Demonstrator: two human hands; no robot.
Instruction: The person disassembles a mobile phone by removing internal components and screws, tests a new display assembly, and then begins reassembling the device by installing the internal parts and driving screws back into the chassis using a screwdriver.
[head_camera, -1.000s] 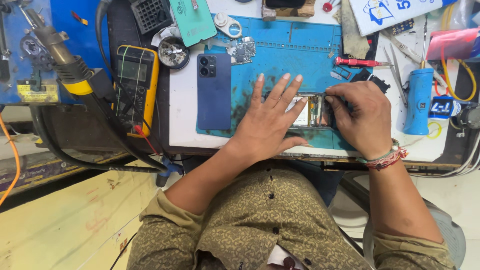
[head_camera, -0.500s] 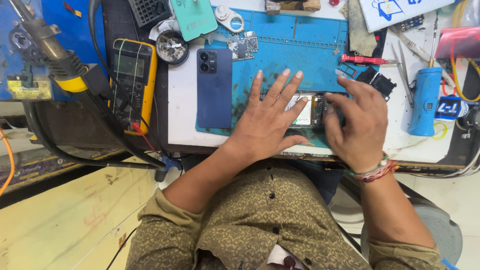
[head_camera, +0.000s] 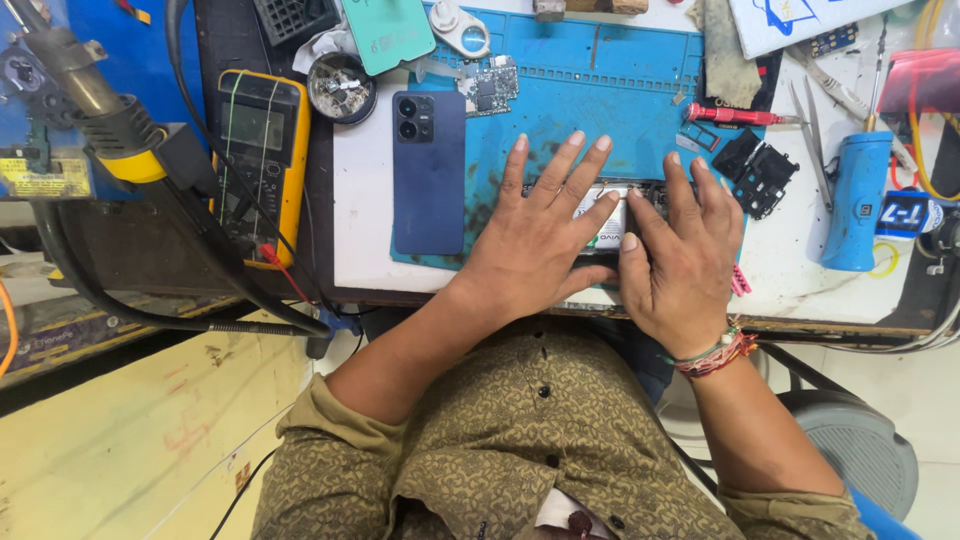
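Opened phone (head_camera: 605, 215) on the blue mat (head_camera: 620, 90), near the table's front edge. Left hand (head_camera: 535, 235) flat on it, fingers spread, gripping nothing; right hand (head_camera: 680, 260) also open, fingertips pressing. Best pressed evenly, kept square, clear of loose black parts (head_camera: 757, 170).

We count two hands (head_camera: 540, 240) (head_camera: 680, 265) flat on one blue mat (head_camera: 640, 90). One opened phone (head_camera: 610, 215) lies under them, one dark blue back cover (head_camera: 428, 172) beside. We see one yellow multimeter (head_camera: 258, 150), one red screwdriver (head_camera: 735, 115), one pair of tweezers (head_camera: 815, 130), one circuit board (head_camera: 490, 85), one blue bottle (head_camera: 855, 200).
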